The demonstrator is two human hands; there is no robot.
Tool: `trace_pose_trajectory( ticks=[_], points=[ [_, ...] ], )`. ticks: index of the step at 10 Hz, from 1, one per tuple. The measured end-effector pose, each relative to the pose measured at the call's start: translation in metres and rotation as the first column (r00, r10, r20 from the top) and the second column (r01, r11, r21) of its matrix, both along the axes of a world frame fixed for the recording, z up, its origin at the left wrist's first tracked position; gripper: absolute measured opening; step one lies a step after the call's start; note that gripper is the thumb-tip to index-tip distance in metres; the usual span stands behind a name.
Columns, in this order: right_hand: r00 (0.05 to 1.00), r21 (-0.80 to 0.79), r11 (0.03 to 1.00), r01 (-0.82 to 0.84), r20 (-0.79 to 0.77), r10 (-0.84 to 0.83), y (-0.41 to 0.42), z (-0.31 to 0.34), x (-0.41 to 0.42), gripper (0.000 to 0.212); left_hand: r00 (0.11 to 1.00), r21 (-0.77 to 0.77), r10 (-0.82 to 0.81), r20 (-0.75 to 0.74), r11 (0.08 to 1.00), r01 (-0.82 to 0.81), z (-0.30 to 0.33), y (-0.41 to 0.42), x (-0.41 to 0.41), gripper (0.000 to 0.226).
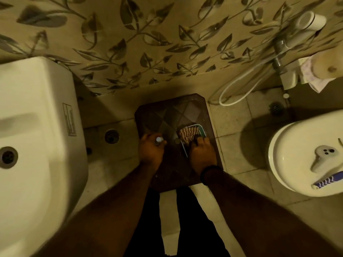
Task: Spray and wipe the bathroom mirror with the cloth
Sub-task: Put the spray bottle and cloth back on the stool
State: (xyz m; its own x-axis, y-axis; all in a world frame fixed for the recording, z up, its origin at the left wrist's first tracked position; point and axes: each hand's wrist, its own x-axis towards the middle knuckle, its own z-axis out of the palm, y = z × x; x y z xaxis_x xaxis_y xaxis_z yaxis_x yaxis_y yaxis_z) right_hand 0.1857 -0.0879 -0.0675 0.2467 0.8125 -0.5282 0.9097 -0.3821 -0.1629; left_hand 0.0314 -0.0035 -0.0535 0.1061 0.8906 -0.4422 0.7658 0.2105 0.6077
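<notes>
A dark brown stool (167, 112) stands on the floor below me. My left hand (151, 152) is closed around a small spray bottle (159, 140) with a pale cap, at the stool's left side. My right hand (202, 154) grips a striped brown-and-white cloth (187, 135). The cloth lies over a small green-framed mirror (201, 129) resting on the stool. Most of the mirror is hidden by the cloth and my hand.
A white washbasin (33, 145) fills the left side. A white toilet with closed lid (297, 160) stands at the right, with a striped item (326, 180) on it. A hose (235, 91) and tap (278, 58) are on the leaf-patterned wall. A floor drain (111, 135) is left of the stool.
</notes>
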Motion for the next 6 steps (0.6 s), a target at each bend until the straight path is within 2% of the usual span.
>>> trace_pose_trajectory(
  ticks=[1,3,4,5,6],
  points=[
    [1.0,0.075,0.997,0.008,0.026,-0.01,-0.001,0.005,0.001,0.037,0.999,-0.002,-0.04,-0.023,0.999,0.04,0.001,0.0,-0.001,0.035],
    [0.998,0.241,0.97,0.001,0.057,-0.015,0.006,0.019,0.003,0.039,0.992,0.017,-0.104,-0.071,0.994,0.106,0.005,0.001,-0.003,0.069],
    [0.998,0.282,0.959,-0.011,0.055,-0.005,0.015,0.029,0.005,0.047,0.98,0.158,-0.171,-0.106,0.97,0.186,0.016,0.007,-0.002,0.08],
    [0.999,0.281,0.959,-0.032,0.044,0.021,0.026,0.04,0.007,0.063,0.955,0.298,-0.221,-0.198,0.915,0.274,0.031,0.016,-0.001,0.087],
    [0.996,0.33,0.943,-0.036,0.084,0.009,0.038,0.057,0.01,0.073,0.939,0.373,-0.224,-0.262,0.874,0.313,0.054,0.026,0.001,0.092]
  ],
)
